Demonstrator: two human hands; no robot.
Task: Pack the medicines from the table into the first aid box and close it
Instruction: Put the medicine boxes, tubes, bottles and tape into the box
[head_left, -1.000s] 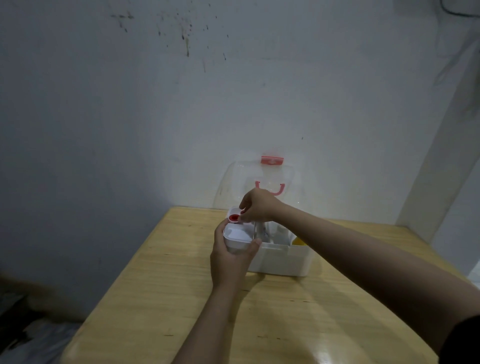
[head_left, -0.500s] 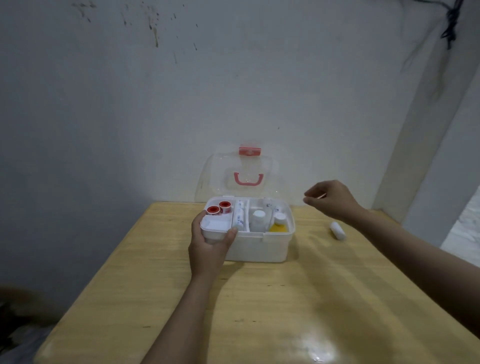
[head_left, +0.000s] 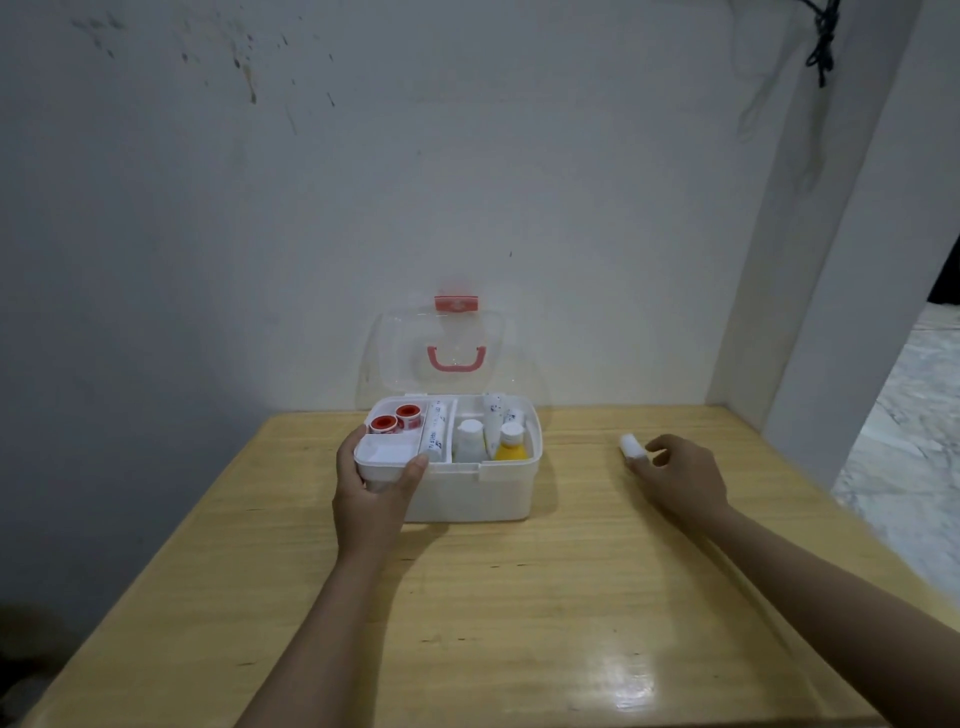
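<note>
The white first aid box (head_left: 470, 493) stands open at the back of the wooden table (head_left: 519, 597), its clear lid (head_left: 402, 353) with a red handle leaning upright. Inside lie two red tape rolls (head_left: 396, 419), a white tube (head_left: 434, 434), a white bottle (head_left: 470, 439) and a yellow bottle (head_left: 511, 442). My left hand (head_left: 369, 499) grips the box's front left corner. To the right of the box, my right hand (head_left: 680, 475) rests on the table with its fingertips closed around the near end of a small white roll (head_left: 629, 444).
A wall rises right behind the box. A white pillar (head_left: 831, 260) meets the table's back right corner, and beyond the table's right edge a marbled floor (head_left: 914, 441) shows. The near half of the table is bare wood with a glare spot.
My right hand left the box, swung right and dropped onto the white roll on the table. My left hand has kept its hold on the box corner. My view shifted.
</note>
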